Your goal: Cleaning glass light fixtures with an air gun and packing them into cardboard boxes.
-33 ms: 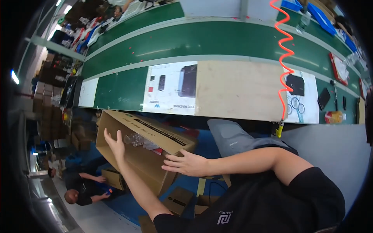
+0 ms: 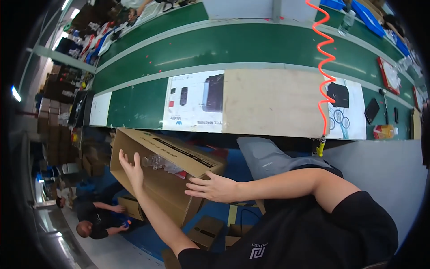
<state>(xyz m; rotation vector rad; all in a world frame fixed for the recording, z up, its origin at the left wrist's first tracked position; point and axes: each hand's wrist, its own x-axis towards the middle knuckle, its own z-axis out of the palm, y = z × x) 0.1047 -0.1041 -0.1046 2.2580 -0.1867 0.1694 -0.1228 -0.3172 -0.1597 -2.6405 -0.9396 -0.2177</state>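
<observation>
A large open brown cardboard box (image 2: 168,190) stands tilted on the floor below the workbench, with clear plastic bags (image 2: 156,161) inside it. My left hand (image 2: 131,170) lies flat against the box's near left wall, fingers spread upward by the rim. My right hand (image 2: 214,187) rests palm-down with its fingers apart on the box's right corner, just under the folded-out top flap (image 2: 179,150). Neither hand curls around anything. My dark short sleeve fills the lower right.
A workbench (image 2: 268,103) with a cardboard sheet and printed sheets runs along a green conveyor belt (image 2: 233,45). An orange coiled hose (image 2: 324,58) hangs over its right end. Small boxes (image 2: 206,231) lie on the blue floor. Another person (image 2: 96,219) crouches at lower left.
</observation>
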